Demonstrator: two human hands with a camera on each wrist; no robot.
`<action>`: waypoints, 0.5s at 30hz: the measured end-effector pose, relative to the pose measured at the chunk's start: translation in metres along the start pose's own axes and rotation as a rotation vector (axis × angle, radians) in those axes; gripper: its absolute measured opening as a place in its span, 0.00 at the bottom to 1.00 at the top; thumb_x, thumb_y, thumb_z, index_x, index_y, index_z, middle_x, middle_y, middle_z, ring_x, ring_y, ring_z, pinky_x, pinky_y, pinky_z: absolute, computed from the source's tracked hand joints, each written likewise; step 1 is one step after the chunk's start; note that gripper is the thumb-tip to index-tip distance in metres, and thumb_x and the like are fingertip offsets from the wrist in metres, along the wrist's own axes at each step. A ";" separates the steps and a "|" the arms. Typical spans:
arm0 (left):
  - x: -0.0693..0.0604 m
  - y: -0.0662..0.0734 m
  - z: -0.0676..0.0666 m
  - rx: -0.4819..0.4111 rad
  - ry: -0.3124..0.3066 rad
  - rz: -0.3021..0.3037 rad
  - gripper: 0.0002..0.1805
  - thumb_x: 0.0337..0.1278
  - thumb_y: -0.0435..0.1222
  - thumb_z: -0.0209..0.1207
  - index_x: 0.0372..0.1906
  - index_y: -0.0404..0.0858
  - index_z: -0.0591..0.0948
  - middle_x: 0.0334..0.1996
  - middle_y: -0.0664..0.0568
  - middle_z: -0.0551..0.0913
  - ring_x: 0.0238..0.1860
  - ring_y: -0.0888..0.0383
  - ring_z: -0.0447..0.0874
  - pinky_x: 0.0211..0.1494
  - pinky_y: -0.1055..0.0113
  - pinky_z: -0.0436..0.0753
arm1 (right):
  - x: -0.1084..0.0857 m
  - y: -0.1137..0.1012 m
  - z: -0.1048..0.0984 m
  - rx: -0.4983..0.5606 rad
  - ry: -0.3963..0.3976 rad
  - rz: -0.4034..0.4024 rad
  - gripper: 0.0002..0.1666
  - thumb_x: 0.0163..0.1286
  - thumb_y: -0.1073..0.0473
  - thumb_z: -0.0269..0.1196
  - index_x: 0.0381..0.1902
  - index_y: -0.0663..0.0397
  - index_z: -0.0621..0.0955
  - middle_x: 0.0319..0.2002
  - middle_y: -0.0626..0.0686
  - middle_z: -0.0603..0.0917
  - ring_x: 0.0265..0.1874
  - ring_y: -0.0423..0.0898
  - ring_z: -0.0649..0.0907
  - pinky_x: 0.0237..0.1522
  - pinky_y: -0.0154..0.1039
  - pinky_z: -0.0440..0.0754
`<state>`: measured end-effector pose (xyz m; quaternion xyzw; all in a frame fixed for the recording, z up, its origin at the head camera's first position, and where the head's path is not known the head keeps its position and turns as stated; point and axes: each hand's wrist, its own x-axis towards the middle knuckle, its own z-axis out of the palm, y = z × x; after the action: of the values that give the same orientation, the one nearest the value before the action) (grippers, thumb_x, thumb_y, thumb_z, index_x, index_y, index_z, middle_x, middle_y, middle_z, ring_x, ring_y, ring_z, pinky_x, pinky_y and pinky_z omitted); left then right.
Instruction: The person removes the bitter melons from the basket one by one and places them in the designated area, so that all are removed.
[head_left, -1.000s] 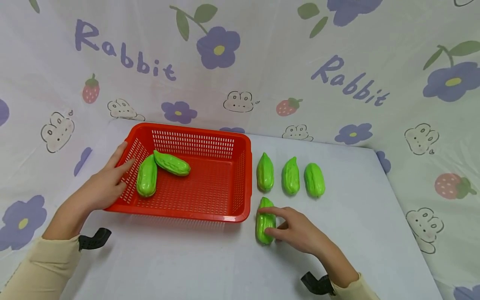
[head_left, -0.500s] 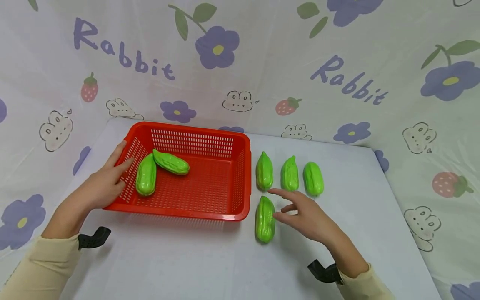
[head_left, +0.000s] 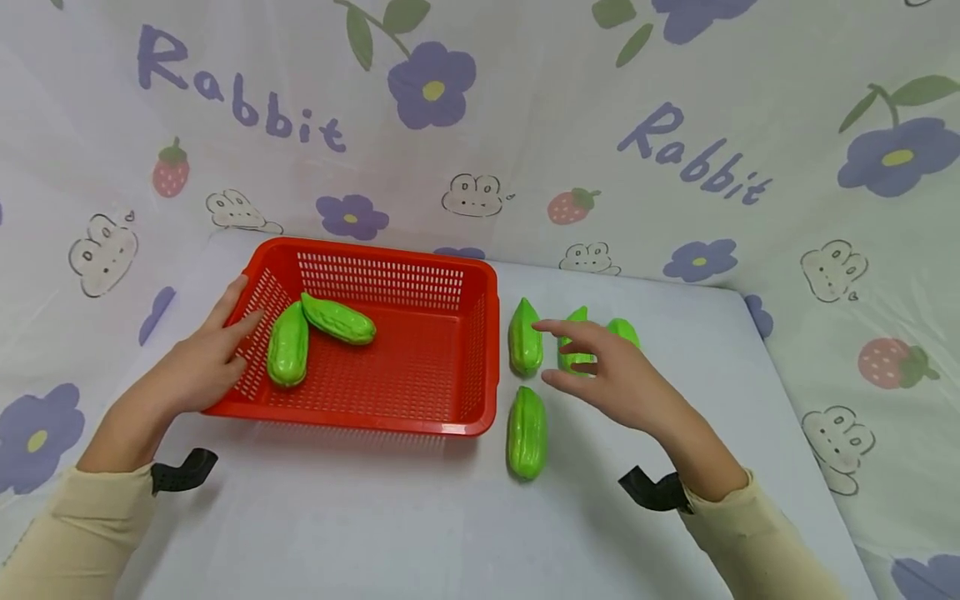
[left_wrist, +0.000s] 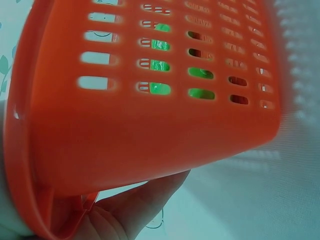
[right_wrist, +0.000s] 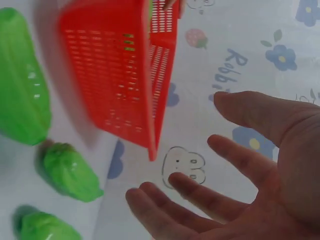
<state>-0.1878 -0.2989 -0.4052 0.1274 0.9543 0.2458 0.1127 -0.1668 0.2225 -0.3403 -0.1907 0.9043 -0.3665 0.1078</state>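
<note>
A red plastic basket holds two green vegetable-shaped pieces, one upright-lying and one slanted. My left hand grips the basket's left rim, its fingers over the edge; in the left wrist view the fingers show below the basket wall. My right hand hovers with spread fingers over the back row, holding nothing. Nearest its fingertips are a green piece and a second one, partly hidden by the fingers. The right wrist view shows that hand with fingers apart.
A third green piece in the back row is partly covered by my right hand. Another green piece lies nearer, right of the basket. The white table ends at a patterned cloth behind.
My right hand has let go of the nearer green piece, which stays on the table, and has moved away toward the back row. My left hand has stayed on the basket.
</note>
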 end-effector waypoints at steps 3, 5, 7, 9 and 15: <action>0.000 -0.001 -0.001 0.000 0.000 -0.001 0.38 0.69 0.24 0.51 0.82 0.22 0.58 0.87 0.42 0.22 0.76 0.20 0.59 0.60 0.30 0.82 | 0.013 -0.010 -0.003 0.021 0.000 -0.040 0.36 0.74 0.58 0.73 0.77 0.44 0.78 0.73 0.50 0.78 0.64 0.57 0.83 0.63 0.59 0.84; 0.000 -0.002 -0.001 -0.002 0.001 0.002 0.38 0.69 0.24 0.51 0.82 0.22 0.58 0.87 0.42 0.22 0.76 0.20 0.59 0.60 0.30 0.82 | 0.021 -0.016 -0.004 0.027 -0.002 -0.055 0.36 0.73 0.59 0.73 0.77 0.42 0.78 0.73 0.49 0.78 0.64 0.56 0.83 0.63 0.57 0.84; 0.000 -0.001 -0.001 -0.007 0.000 0.005 0.38 0.69 0.24 0.51 0.82 0.22 0.58 0.87 0.42 0.23 0.75 0.20 0.60 0.59 0.32 0.83 | 0.028 -0.022 -0.004 0.020 -0.009 -0.062 0.35 0.73 0.58 0.73 0.77 0.41 0.79 0.73 0.48 0.78 0.64 0.54 0.83 0.63 0.57 0.84; 0.000 0.000 -0.001 -0.008 -0.001 0.007 0.38 0.69 0.24 0.51 0.82 0.21 0.58 0.87 0.42 0.23 0.75 0.21 0.60 0.58 0.33 0.84 | 0.034 -0.028 -0.004 0.008 -0.021 -0.068 0.36 0.73 0.57 0.73 0.77 0.41 0.78 0.73 0.47 0.78 0.64 0.53 0.82 0.63 0.56 0.84; 0.000 0.002 0.000 -0.005 -0.002 0.009 0.38 0.69 0.24 0.51 0.82 0.21 0.58 0.87 0.41 0.23 0.74 0.21 0.61 0.59 0.32 0.83 | 0.049 -0.045 -0.004 -0.022 -0.065 -0.095 0.36 0.73 0.55 0.72 0.77 0.40 0.78 0.73 0.49 0.78 0.65 0.51 0.80 0.63 0.55 0.84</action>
<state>-0.1877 -0.2970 -0.4038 0.1319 0.9530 0.2484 0.1128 -0.2009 0.1745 -0.3087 -0.2461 0.8942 -0.3551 0.1174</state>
